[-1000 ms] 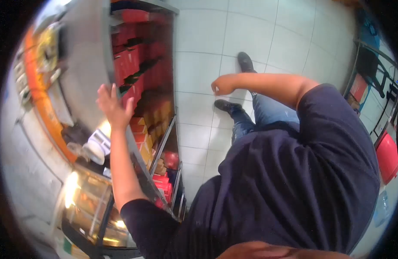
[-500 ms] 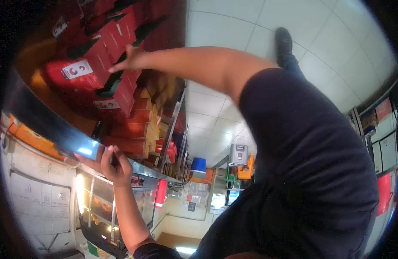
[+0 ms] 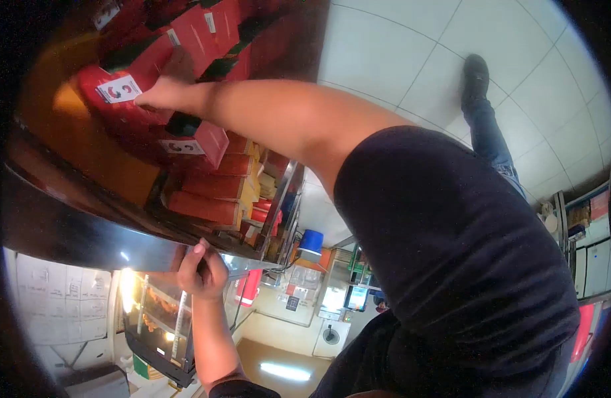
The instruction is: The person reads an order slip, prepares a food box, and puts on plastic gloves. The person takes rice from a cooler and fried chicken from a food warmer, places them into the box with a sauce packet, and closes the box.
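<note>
My right hand [image 3: 167,91] reaches across the shelf and grips a red box [image 3: 113,109] with a white label. The thumb lies near the label, while the other fingers reach along the box's side, partly in shadow. A second labelled red box [image 3: 209,142] sits just beside it. My left hand [image 3: 204,270] is closed on the shiny metal edge [image 3: 153,251] of the shelf, with fingertips hooked over it.
More red boxes [image 3: 212,30] and orange-red packs [image 3: 209,207] fill the shelf. Around it are white floor tiles [image 3: 392,46], a foot in a dark shoe [image 3: 476,76], a blue container [image 3: 311,242] and a lit glass display case [image 3: 161,318]. The view appears upside down.
My right hand has gone from spread fingers over the boxes to gripping the labelled red box. My left hand stays on the metal edge. The view has shifted, showing more of the leg.
</note>
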A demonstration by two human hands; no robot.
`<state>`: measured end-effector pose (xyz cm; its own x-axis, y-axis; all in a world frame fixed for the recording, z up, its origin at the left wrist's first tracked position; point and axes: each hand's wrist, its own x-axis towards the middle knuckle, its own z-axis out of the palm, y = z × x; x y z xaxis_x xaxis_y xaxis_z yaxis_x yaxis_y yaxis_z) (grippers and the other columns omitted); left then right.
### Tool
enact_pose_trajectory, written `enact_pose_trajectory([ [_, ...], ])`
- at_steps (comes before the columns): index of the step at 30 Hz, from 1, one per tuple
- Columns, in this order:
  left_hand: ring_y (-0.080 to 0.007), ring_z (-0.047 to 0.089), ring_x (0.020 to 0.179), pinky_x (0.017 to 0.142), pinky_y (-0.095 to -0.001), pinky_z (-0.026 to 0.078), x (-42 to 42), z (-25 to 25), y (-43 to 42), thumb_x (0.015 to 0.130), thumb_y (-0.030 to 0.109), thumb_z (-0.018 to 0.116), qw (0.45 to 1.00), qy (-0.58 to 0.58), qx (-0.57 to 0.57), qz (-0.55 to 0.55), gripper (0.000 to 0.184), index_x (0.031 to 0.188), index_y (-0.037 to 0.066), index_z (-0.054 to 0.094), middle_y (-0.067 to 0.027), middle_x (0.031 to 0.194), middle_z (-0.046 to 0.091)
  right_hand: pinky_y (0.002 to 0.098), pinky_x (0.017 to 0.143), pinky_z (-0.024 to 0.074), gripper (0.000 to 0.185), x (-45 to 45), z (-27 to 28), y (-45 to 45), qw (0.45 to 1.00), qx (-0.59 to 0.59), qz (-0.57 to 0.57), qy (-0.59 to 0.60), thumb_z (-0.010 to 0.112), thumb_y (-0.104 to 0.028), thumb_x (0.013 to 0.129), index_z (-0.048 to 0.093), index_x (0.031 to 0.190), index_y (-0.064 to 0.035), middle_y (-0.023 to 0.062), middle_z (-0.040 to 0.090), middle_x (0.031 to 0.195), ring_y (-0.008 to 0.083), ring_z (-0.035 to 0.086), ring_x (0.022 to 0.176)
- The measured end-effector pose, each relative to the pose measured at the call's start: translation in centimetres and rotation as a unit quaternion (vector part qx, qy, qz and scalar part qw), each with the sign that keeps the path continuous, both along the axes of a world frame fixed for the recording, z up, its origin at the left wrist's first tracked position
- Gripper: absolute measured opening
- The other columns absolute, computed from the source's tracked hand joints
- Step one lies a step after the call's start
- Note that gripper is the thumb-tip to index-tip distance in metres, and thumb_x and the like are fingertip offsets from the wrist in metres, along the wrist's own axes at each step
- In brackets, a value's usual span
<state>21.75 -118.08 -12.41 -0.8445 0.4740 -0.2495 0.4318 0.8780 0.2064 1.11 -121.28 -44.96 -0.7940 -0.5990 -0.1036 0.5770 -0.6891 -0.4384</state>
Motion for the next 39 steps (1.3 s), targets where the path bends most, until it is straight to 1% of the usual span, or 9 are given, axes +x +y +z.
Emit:
enact_pose_trajectory([
  [2,-0.0346,0.065,0.081,0.073,-0.0445,0.055,-0.1,-0.4,-0.1,0.082,-0.017,0.064,1.0,-0.006,0.017,-0.008,0.04,0.111,0.011,0.058,-0.0203,0.112,0.052,0.0387,0.107,0.0418,0.123,-0.1,0.0,1.6,0.999,-0.019,0.036,-0.004,0.086,-0.052,0.06,0.021,0.14,0.016,0.0298,0.046,0.136,0.0382,0.051,0.124],
  [9,-0.0339,0.065,0.081,0.074,-0.0435,0.055,0.3,1.4,-1.5,0.083,-0.018,0.06,1.0,-0.023,0.019,-0.003,0.045,0.116,0.012,0.056,-0.0212,0.106,0.059,0.0376,0.105,0.0459,0.124,3.4,0.1,5.3,0.922,0.338,-0.149,-0.115,0.095,-0.048,0.056,0.022,0.134,0.0152,0.0263,0.054,0.126,0.0344,0.058,0.119],
  [13,-0.0318,0.065,0.075,0.069,-0.0407,0.054,-1.1,1.6,-0.2,0.084,-0.018,0.057,0.999,-0.034,0.021,-0.025,0.047,0.12,0.011,0.054,-0.0202,0.094,0.065,0.0403,0.114,0.0384,0.15,3.7,-3.0,4.6,0.961,0.181,-0.157,-0.138,0.096,-0.057,0.047,0.01,0.145,0.0181,0.0319,0.04,0.145,0.0394,0.045,0.136],
  [18,-0.0299,0.064,0.07,0.067,-0.0391,0.054,-2.2,2.4,-0.8,0.084,-0.017,0.056,0.999,-0.03,0.035,-0.027,0.048,0.123,0.011,0.053,-0.0182,0.087,0.066,0.0378,0.113,0.0403,0.148,5.7,-3.7,9.5,0.957,0.225,-0.147,-0.11,0.097,-0.053,0.048,0.01,0.146,0.0161,0.0308,0.045,0.142,0.0379,0.048,0.135],
  [19,-0.0294,0.063,0.069,0.067,-0.0389,0.053,-2.1,2.3,-0.5,0.084,-0.017,0.056,0.998,-0.03,0.035,-0.03,0.047,0.122,0.011,0.053,-0.0174,0.087,0.065,0.0361,0.11,0.0414,0.122,6.5,-3.6,10.2,0.954,0.212,-0.17,-0.13,0.098,-0.033,0.056,0.023,0.139,0.0145,0.022,0.053,0.132,0.029,0.053,0.127],
  [26,-0.0261,0.057,0.063,0.062,-0.0352,0.048,-0.9,1.2,1.8,0.083,-0.016,0.059,0.998,0.024,-0.012,-0.054,0.044,0.119,0.01,0.054,-0.0142,0.086,0.06,0.0384,0.113,0.0381,0.135,11.6,-7.5,17.4,0.971,0.145,-0.104,-0.157,0.098,-0.041,0.052,0.018,0.147,0.0122,0.0241,0.049,0.141,0.0308,0.049,0.132],
  [30,-0.0274,0.059,0.069,0.063,-0.0345,0.048,-0.1,1.3,0.2,0.082,-0.016,0.061,0.999,0.026,-0.009,-0.039,0.044,0.116,0.01,0.055,-0.0193,0.104,0.056,0.041,0.115,0.0358,0.121,13.4,-9.5,23.1,0.982,0.082,-0.108,-0.133,0.094,-0.031,0.062,0.019,0.148,0.0091,0.024,0.048,0.141,0.0309,0.048,0.134],
  [35,-0.026,0.062,0.069,0.084,-0.0428,0.047,0.7,1.0,-0.1,0.081,-0.015,0.062,0.999,0.052,-0.005,-0.006,0.043,0.114,0.011,0.055,-0.0146,0.092,0.06,0.0412,0.112,0.0406,0.094,15.2,-9.8,29.5,0.986,-0.011,-0.061,-0.157,0.082,-0.024,0.078,0.027,0.152,-0.0041,0.0147,0.05,0.143,0.0241,0.05,0.133],
  [39,-0.0172,0.06,0.082,0.072,-0.0291,0.053,1.1,2.6,-1.6,0.092,-0.012,0.061,0.998,-0.053,0.035,0.027,0.039,0.124,0.005,0.045,-0.0132,0.106,0.058,0.0396,0.109,0.0459,0.072,16.1,-13.8,31.9,0.984,-0.05,-0.015,-0.17,0.073,-0.024,0.086,0.041,0.147,-0.0041,0.0109,0.056,0.141,0.0196,0.057,0.127],
])
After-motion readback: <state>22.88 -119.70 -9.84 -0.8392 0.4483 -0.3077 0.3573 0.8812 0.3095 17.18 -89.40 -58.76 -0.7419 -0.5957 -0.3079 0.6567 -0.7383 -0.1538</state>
